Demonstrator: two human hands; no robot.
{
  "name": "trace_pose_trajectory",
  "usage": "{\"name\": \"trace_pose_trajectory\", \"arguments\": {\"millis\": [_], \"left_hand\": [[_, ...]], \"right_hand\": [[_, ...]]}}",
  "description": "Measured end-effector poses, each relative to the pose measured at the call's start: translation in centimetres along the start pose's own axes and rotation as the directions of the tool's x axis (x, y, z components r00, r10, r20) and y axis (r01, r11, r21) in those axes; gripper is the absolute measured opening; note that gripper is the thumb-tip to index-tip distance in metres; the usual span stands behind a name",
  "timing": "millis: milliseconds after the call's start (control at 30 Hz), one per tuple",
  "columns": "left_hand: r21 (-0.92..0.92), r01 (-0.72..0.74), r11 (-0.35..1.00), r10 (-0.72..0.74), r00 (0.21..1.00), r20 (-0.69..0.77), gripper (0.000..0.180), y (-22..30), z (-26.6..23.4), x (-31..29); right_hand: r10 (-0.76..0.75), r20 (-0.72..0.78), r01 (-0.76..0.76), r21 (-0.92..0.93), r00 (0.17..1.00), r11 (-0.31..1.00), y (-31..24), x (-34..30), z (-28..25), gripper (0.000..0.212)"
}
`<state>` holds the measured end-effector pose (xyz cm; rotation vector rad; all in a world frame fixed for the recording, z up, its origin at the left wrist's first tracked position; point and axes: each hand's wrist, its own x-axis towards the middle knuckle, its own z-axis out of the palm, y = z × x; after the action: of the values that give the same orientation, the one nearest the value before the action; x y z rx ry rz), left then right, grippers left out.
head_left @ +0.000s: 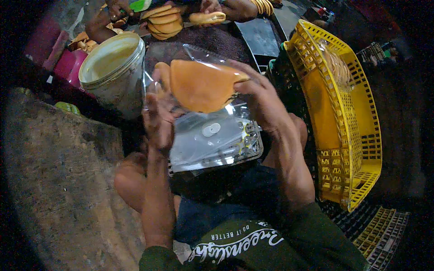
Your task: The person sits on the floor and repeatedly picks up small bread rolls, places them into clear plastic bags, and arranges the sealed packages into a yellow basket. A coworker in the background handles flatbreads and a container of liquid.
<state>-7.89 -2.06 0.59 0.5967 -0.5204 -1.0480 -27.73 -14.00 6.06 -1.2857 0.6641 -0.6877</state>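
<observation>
A flat, rounded, golden-brown bread (203, 86) is held up in front of me, with a clear plastic bag (196, 52) around or over it. My left hand (158, 119) grips the bag's left side; its fingers show partly through the film. My right hand (264, 97) pinches the bread's right edge, and glare hides whether film lies between. Behind the bread's near edge is a second piece of bread (162, 74). Below both hands, a tray (217, 162) on my lap carries a stack of clear plastic bags (194, 142) with a small white disc (211, 130) on top.
To the left stand a dirty white bucket (113, 67) and a wooden board (68, 180). A yellow crate (350, 131) at right contains bagged bread (337, 67). Across from me, another person's hand (211, 6) touches a bun (207, 18) beside stacked breads (163, 23).
</observation>
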Motion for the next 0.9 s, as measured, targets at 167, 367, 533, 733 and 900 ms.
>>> {"name": "trace_pose_trajectory", "arguments": {"millis": [167,367,533,733,900], "left_hand": [[0.074,0.004,0.997,0.015,0.968,-0.251,0.058,-0.7,-0.6,-1.3],[-0.196,0.100,0.976,-0.182,0.866,-0.466,0.054,-1.9,-2.5,-1.5],[0.279,-0.087,0.956,0.158,0.957,-0.244,0.044,-3.1,-0.4,-1.7],[0.533,0.086,0.842,-0.033,0.994,-0.108,0.047,-2.0,-1.0,-1.6],[0.964,0.244,0.107,-0.485,0.859,-0.163,0.063,-8.5,-1.4,-1.1]], "right_hand": [[-0.281,-0.138,0.279,-0.034,0.950,0.960,0.3,-2.6,6.2,0.059],[-0.730,0.213,0.475,-0.863,0.649,0.170,1.0,-2.1,7.7,0.086],[-0.221,0.369,0.344,-0.928,0.903,-0.143,-0.2,-3.0,8.0,0.103],[-0.290,-0.031,0.137,-0.828,0.957,0.543,-7.3,-3.0,-2.3,0.047],[-0.472,0.018,-0.018,-0.997,0.881,-0.071,-16.2,-10.1,-13.7,0.040]]}}
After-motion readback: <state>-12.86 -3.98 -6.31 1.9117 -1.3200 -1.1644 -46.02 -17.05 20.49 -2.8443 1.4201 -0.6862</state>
